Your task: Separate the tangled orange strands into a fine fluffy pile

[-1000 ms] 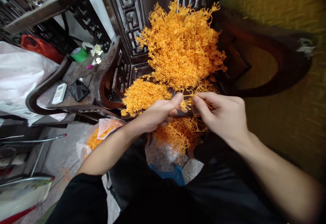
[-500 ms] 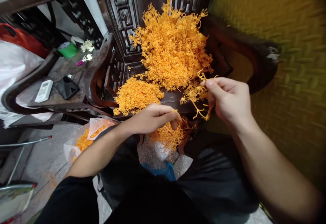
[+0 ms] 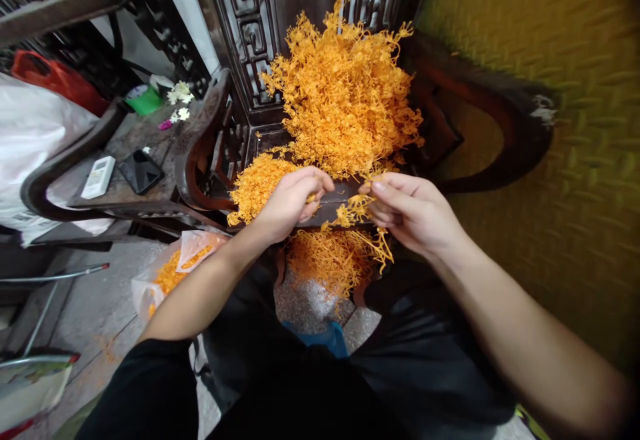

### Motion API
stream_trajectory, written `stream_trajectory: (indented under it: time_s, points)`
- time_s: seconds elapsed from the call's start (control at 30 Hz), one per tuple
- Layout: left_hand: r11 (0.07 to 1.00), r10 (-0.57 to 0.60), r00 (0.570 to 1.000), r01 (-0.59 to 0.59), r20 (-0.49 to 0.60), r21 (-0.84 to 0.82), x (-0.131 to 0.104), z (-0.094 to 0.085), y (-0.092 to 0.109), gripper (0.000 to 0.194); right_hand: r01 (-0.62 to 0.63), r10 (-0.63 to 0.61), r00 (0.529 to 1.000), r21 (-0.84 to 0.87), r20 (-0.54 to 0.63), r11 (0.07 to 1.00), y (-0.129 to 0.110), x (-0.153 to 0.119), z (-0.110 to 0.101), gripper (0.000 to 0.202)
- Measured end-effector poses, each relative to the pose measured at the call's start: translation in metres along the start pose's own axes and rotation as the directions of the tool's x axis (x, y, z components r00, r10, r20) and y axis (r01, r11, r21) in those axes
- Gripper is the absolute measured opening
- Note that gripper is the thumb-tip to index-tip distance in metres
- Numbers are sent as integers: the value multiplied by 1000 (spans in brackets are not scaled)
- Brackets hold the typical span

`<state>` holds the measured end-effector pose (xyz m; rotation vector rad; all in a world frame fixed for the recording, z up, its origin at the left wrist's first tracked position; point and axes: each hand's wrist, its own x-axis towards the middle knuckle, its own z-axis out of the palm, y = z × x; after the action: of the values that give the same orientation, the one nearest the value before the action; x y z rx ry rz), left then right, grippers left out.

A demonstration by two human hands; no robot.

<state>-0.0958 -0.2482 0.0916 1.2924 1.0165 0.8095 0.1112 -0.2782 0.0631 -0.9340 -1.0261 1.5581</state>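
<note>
One orange sprig (image 3: 354, 209); apparently between right fingertips (image 3: 379, 187)

Carved dark wooden chair (image 3: 313, 10) and side table (image 3: 135, 137) suggest a room in a home.

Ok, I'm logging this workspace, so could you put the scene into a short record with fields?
right hand: right hand pinching a stringy orange sprig
left hand: left hand, fingers curled, by the smaller pile; grip contents unclear
on dark carved wooden chair: large orange feathery pile, smaller, lower orange pile
below seat front: tangled heap of orange strands
on dark wooden surface, left: white rectangular device, flat black object, white flowers
</note>
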Motion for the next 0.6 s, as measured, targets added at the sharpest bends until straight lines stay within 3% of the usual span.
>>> stream_trajectory:
  time_s: [0.07,0.13,0.23,0.33,0.43,0.6]
  points:
    - [975,59,998,-57,-4,214,-2,6,-2,21,-4,4,1000,4,9,1000,2,-1,6,34]
    - [880,181,982,-185,51,437,-4,10,-5,30,3,-3,1000,-18,11,1000,3,-1,9,36]
    - [757,307,941,-332,143,562,-5,9,-11,27,16,-17,1000,-48,-1,999,2,-2,12,38]
    - [810,356,934,-308,-1,498,-1,4,-16,38,39,-40,998,-21,-44,999,2,-2,13,39]
    - [909,316,929,-239,-193,340,7,1,-20,47,36,-36,998,-5,-49,999,2,-2,19,39]
    - [970,238,911,-203,-336,136,28,-15,-18,48,53,-50,995,42,-90,998,2,-1,22,34]
